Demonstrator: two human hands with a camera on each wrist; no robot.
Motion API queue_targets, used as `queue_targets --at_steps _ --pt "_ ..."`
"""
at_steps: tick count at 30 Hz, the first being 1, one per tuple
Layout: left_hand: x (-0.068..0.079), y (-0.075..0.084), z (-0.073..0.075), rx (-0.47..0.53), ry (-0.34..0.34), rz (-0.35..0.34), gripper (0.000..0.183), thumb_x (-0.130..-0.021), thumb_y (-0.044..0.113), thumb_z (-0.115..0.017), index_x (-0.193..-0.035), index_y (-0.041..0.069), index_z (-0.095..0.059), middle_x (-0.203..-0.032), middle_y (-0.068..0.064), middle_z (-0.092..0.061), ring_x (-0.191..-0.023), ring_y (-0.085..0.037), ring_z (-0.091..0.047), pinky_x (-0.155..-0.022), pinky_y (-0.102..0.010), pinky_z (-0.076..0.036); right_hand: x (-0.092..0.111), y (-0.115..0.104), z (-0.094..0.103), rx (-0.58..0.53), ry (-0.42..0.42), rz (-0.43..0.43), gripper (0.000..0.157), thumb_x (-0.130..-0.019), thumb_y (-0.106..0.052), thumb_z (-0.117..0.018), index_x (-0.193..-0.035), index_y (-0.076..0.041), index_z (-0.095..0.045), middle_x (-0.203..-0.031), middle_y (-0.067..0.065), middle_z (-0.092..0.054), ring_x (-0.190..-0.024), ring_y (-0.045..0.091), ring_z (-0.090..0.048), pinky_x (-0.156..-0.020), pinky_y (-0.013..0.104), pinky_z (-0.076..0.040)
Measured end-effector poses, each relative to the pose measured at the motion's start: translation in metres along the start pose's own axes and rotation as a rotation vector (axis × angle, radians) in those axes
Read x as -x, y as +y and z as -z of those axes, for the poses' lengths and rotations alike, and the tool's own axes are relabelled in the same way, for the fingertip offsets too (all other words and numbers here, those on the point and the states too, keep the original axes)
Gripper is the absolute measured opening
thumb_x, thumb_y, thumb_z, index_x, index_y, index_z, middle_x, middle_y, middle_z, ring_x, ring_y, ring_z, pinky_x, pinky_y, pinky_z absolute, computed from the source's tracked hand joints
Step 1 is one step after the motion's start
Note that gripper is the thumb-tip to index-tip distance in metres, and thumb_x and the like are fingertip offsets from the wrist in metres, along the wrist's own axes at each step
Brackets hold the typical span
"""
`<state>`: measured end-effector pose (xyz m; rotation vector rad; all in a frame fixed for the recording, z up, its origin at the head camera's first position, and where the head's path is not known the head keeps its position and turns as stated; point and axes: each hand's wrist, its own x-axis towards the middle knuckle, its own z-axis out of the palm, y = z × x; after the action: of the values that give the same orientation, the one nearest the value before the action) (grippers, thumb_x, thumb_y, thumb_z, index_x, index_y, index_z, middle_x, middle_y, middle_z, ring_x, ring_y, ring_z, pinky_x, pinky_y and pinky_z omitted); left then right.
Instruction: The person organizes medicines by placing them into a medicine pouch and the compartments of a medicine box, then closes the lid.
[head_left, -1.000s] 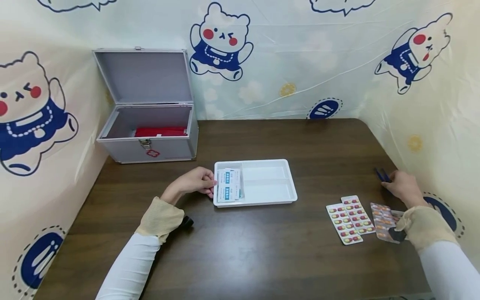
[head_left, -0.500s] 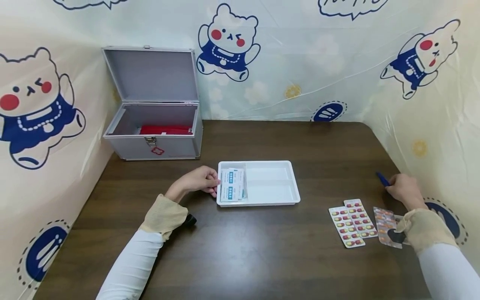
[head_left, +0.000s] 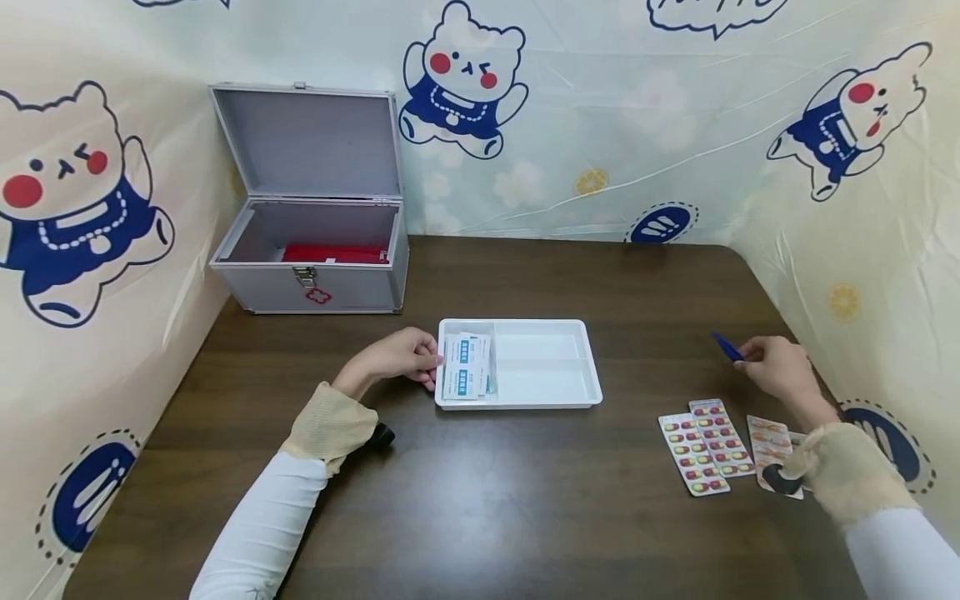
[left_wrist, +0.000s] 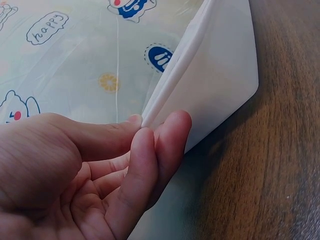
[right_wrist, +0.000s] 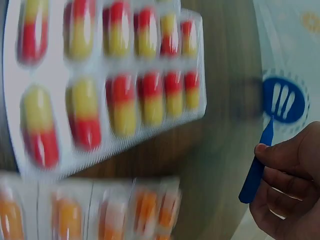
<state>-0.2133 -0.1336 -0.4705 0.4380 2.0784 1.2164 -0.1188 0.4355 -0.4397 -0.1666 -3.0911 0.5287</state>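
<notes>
The left hand (head_left: 401,354) pinches the left rim of the tray (head_left: 540,340). Well right of the tray, the right hand (head_left: 783,371) pinches blue tweezers (head_left: 726,347), partly covered by its fingers. Nearer than the tray, orange pills (head_left: 768,440) lie half under the sleeve (head_left: 855,471), beside capsule packs (head_left: 703,446). Left beyond the tray, the case (head_left: 352,292) partly hides something red (head_left: 330,253). Print on packets (head_left: 465,367) inside the tray is too small to read; the backdrop (left_wrist: 65,80) says "happy".

We are finding the case (head_left: 352,289) behind-left of the tray (head_left: 540,381), with blister packs (head_left: 693,454) at right. Packets (head_left: 463,367) are occupying the tray's left compartment.
</notes>
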Motion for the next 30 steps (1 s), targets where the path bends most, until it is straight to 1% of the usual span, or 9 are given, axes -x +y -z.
queue_targets --at_steps 6,11,15,20,25,30 --pt "0.001 0.002 0.001 0.01 0.001 0.004 0.011 -0.1 0.005 -0.057 -0.098 -0.006 -0.058 -0.075 -0.007 -0.067 -0.063 -0.011 -0.067 -0.062 -0.022 -0.057 -0.003 -0.04 -0.002 -0.044 -0.04 0.069 0.019 -0.087 -0.008 -0.072 -0.098 0.007 -0.068 -0.082 0.019 -0.07 -0.069 0.023 -0.062 -0.057 0.029 -0.042" --pt "0.001 0.002 0.001 0.005 0.004 0.004 0.011 -0.1 0.006 -0.057 -0.098 -0.006 -0.058 -0.074 -0.007 -0.068 -0.063 -0.011 -0.068 -0.062 -0.021 -0.057 -0.002 -0.071 -0.003 -0.079 -0.085 0.116 0.018 -0.089 -0.007 -0.071 -0.101 0.006 -0.068 -0.087 0.021 -0.07 -0.073 0.023 -0.062 -0.06 0.03 -0.046" --pt "0.001 0.001 0.002 0.001 0.006 0.003 0.011 -0.1 0.006 -0.056 -0.097 -0.005 -0.058 -0.074 -0.006 -0.068 -0.063 -0.011 -0.068 -0.062 -0.021 -0.057 -0.001 -0.092 -0.005 -0.094 -0.102 0.168 0.016 -0.089 -0.005 -0.071 -0.101 0.005 -0.069 -0.088 0.02 -0.071 -0.073 0.022 -0.062 -0.062 0.031 -0.049" --pt "0.001 0.001 0.001 -0.001 0.0 -0.016 0.013 -0.1 0.006 -0.056 -0.096 -0.006 -0.057 -0.074 -0.006 -0.068 -0.063 -0.01 -0.068 -0.062 -0.021 -0.056 -0.001 -0.115 -0.009 -0.093 -0.105 0.24 0.015 -0.089 -0.003 -0.07 -0.102 0.005 -0.069 -0.086 0.018 -0.071 -0.073 0.021 -0.062 -0.063 0.03 -0.049" --pt "0.002 0.0 -0.001 0.007 0.001 -0.008 0.012 -0.1 0.005 -0.056 -0.096 -0.006 -0.057 -0.073 -0.007 -0.068 -0.062 -0.01 -0.068 -0.061 -0.021 -0.056 -0.003 -0.136 -0.016 -0.093 -0.081 0.322 0.015 -0.087 -0.001 -0.072 -0.101 0.004 -0.071 -0.084 0.014 -0.071 -0.072 0.019 -0.061 -0.062 0.029 -0.049" --pt "0.003 0.001 -0.002 -0.001 0.003 -0.008 0.011 -0.1 0.005 -0.056 -0.096 -0.005 -0.058 -0.075 -0.007 -0.068 -0.063 -0.011 -0.068 -0.063 -0.023 -0.057 -0.007 -0.156 -0.026 -0.081 -0.079 0.366 0.015 -0.088 -0.001 -0.072 -0.102 0.003 -0.072 -0.084 0.012 -0.07 -0.072 0.019 -0.059 -0.063 0.028 -0.048"
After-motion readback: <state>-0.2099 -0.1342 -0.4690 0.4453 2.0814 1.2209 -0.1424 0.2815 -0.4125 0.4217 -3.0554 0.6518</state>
